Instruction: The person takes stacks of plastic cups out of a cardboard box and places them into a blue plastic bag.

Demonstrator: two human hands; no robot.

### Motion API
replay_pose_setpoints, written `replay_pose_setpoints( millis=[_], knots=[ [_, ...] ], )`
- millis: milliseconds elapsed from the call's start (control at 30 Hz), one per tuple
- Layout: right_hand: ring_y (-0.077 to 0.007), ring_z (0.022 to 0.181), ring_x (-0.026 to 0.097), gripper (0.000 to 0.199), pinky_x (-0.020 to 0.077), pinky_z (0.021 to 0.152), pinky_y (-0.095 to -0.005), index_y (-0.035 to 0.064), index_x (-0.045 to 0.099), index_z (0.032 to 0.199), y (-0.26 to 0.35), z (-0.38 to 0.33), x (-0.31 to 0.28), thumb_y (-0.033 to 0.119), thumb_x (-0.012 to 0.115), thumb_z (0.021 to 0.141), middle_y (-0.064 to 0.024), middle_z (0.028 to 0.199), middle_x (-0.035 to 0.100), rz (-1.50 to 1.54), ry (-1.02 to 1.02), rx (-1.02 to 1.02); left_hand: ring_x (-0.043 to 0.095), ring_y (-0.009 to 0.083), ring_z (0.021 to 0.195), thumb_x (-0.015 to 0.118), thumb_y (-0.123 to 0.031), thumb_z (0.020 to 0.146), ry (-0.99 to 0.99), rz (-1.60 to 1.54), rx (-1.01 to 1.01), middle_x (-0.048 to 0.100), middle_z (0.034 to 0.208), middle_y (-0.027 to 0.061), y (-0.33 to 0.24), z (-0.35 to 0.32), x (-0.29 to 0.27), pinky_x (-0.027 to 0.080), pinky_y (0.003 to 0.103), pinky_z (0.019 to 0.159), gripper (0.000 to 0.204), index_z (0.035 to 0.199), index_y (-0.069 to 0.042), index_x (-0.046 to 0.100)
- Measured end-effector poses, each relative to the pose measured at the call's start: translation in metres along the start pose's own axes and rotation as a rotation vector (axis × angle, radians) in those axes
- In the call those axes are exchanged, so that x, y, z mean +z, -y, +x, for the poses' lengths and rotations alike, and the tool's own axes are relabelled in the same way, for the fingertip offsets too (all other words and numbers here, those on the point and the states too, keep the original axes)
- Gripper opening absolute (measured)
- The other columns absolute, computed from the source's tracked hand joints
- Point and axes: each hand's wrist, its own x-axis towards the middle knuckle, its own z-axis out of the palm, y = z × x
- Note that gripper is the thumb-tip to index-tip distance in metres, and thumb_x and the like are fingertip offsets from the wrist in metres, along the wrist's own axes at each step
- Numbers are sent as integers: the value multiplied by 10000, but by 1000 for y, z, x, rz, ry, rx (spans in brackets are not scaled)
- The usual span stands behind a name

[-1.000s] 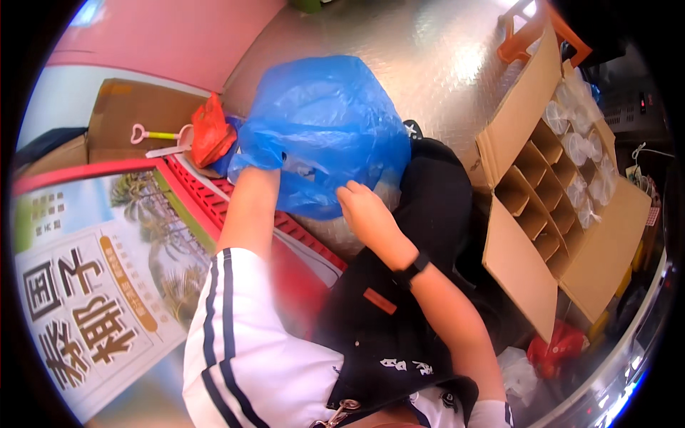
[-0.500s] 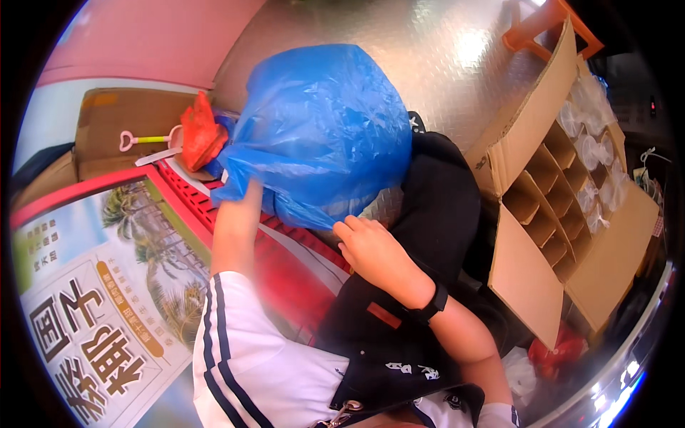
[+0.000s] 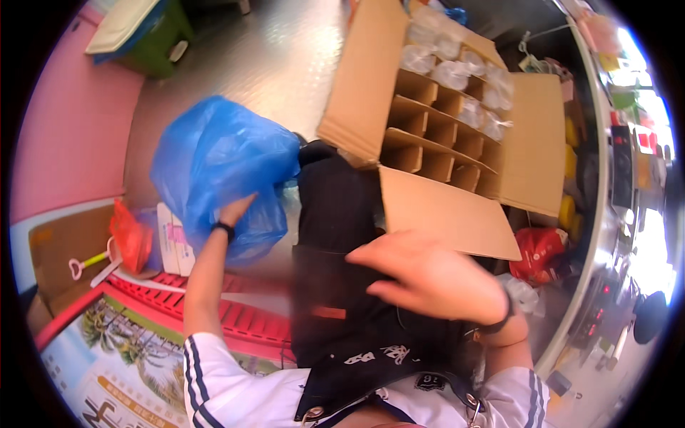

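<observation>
A puffed-out blue plastic bag stands on the metal floor at the left. My left hand is at its near side, closed on the film; folds of plastic partly cover the fingers. In front of my apron, my right hand is empty, slightly blurred, with thumb and fingers apart. It is over the near flap of an open cardboard box. Cardboard dividers split the box into cells. Several clear-wrapped items fill its far part, while the nearer cells are bare.
A green bin with a pale lid stands at the far left. Near the bag are a red plastic bag, a white carton and a small pink-handled shovel. A red package lies below the box, beside a counter at the right.
The view has swung right, bringing the box nearer the middle. My right hand has let go of the blue bag and moved right, toward the box. My left hand remains at the bag.
</observation>
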Motion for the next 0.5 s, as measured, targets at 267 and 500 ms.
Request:
replay_pose_setpoints(
  millis=[267, 500],
  knots=[
    [-131, 647, 558, 227, 466, 607, -282, 33, 581, 998, -184, -22, -112, 119, 611, 790, -61, 747, 592, -138, -591, 450, 328, 298, 1306, 527, -587, 812, 3, 49, 46, 327, 1413, 215, -28, -94, 60, 225, 348, 1084, 820, 1340, 23, 380],
    [-276, 772, 598, 407, 478, 723, -365, 21, 561, 1040, -405, 8, -142, 249, 697, 732, -149, 833, 614, -473, -774, 491, 377, 218, 1251, 497, -514, 878, -140, -1036, -36, 395, 1364, 134, -130, -75, 21, 285, 302, 1039, 711, 1353, 0, 371]
  ],
)
